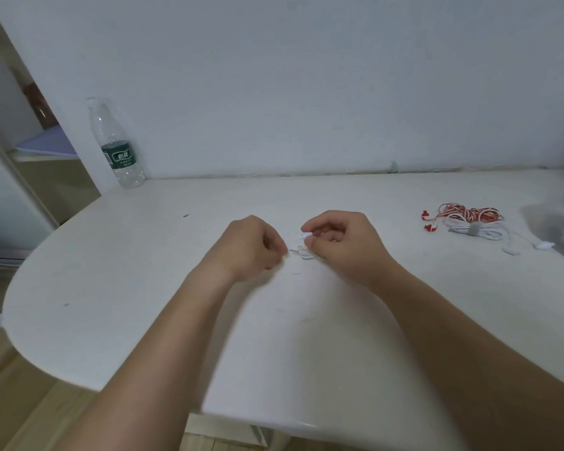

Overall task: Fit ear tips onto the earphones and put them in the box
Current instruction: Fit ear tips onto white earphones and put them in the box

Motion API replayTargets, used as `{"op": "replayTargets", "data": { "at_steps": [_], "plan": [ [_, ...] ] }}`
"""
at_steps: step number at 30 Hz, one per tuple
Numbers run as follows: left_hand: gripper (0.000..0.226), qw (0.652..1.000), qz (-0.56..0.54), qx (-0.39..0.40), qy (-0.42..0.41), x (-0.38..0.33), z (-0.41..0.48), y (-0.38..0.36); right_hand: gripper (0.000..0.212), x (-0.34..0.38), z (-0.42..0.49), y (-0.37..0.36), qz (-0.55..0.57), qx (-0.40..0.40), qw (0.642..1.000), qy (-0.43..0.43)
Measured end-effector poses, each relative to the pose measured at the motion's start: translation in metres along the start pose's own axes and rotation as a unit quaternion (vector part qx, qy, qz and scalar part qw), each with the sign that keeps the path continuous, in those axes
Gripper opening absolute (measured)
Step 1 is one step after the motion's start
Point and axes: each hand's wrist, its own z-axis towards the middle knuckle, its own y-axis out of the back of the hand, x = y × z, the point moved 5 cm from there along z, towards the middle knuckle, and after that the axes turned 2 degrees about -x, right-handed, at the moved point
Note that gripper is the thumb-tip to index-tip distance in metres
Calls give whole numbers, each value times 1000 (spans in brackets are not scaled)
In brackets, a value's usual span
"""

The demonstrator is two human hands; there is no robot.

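– White earbud [306, 236], where is it?
– Pinched in the right grip [342, 242], long axis 9-to-3, with the left grip [248, 245] just beside it at 9 o'clock, over the table [144, 271].
– Is the left holding an ear tip?
– Cannot tell: curled, blurred. The cord [306, 255] is mostly hidden under the right palm; no box made out.

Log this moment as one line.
right hand: pinches white earbud | left hand: curled, contents unclear | spare earphones: on table, right
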Motion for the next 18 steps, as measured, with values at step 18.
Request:
{"op": "replayTargets", "data": {
  "at_steps": [18],
  "plan": [
    [13,827,-560,-27,34,-2,20,-31,11,-12,6,6,156,-41,983,-84]
  ]
}}
